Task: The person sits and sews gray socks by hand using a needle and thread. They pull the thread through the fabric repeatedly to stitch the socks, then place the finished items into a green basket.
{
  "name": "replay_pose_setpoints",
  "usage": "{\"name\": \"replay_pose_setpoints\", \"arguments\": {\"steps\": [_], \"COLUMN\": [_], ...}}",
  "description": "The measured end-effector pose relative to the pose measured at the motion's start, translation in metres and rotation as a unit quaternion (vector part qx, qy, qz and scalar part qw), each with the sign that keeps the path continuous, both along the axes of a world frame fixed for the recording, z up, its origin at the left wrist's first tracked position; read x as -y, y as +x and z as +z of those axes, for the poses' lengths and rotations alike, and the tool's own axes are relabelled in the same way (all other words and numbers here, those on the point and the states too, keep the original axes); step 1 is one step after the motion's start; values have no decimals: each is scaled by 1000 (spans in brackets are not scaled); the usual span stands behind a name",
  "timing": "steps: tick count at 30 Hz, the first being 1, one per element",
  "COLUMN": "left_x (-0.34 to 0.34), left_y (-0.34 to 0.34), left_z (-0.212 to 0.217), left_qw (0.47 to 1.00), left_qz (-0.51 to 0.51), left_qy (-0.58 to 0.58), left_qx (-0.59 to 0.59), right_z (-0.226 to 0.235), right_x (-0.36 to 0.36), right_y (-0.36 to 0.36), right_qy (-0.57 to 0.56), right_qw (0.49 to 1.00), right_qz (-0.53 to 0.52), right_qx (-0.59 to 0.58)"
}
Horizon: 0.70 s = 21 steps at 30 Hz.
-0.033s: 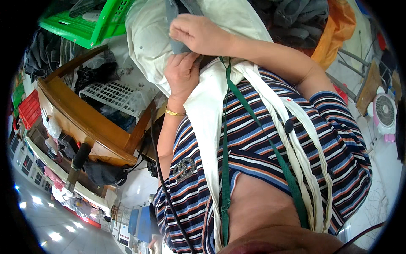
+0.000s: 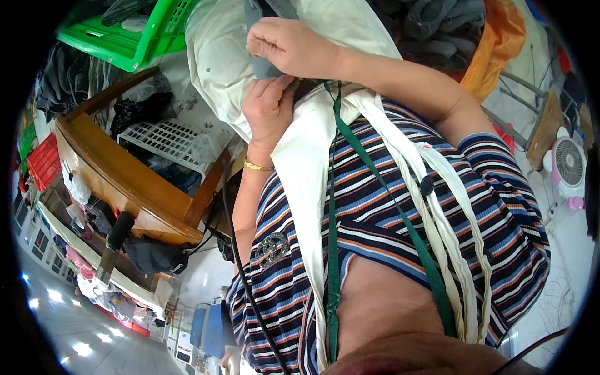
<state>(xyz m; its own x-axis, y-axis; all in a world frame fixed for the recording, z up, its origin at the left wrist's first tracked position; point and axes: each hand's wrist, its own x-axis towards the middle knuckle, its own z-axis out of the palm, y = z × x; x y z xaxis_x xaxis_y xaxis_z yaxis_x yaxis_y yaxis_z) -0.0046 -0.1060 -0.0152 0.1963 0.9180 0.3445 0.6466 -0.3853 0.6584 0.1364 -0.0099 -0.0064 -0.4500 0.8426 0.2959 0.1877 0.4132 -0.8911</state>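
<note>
A grey piece of cloth (image 2: 265, 67) lies over the white cloth (image 2: 219, 65) spread across my lap. My left hand (image 2: 269, 111), with a gold bracelet at its wrist, is closed at the near end of the grey piece, thumb and fingers pinched together. Just beyond it, my right hand (image 2: 289, 47) is curled with fingers pressed together above the grey cloth. What its fingertips hold, if anything, is too small to make out. A dark green strap (image 2: 362, 147) hangs from my neck to the white cloth near my hands.
At the left stands a wooden bench (image 2: 134, 181) beside a white plastic basket (image 2: 169, 147). A green crate (image 2: 112, 47) sits at the far left. Dark grey pieces (image 2: 437, 28) fill an orange-edged bag (image 2: 497, 50) at the far right. A small fan (image 2: 567, 159) stands right.
My right hand has shifted very slightly left and away from me. The left hand and the grey cloth stay nearly in place.
</note>
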Motion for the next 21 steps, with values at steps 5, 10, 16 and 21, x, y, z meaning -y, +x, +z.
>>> {"name": "replay_pose_setpoints", "arguments": {"steps": [5,10,16,21], "left_x": [-1,-2,-6,-9], "left_y": [2,-4,-1,-8], "left_z": [10,12,23,21], "left_qw": [992,994,992,996], "left_qz": [68,40,33,27], "left_qy": [-98,-98,-107,-81], "left_qx": [49,39,53,38], "right_z": [28,65,109,81], "right_x": [-14,-43,-90,-55], "right_y": [20,62,132,105], "right_qy": [-464,-426,-167,-155], "right_qw": [879,856,829,936], "right_qz": [31,60,-35,-111], "right_qx": [-101,-285,-532,-295]}}
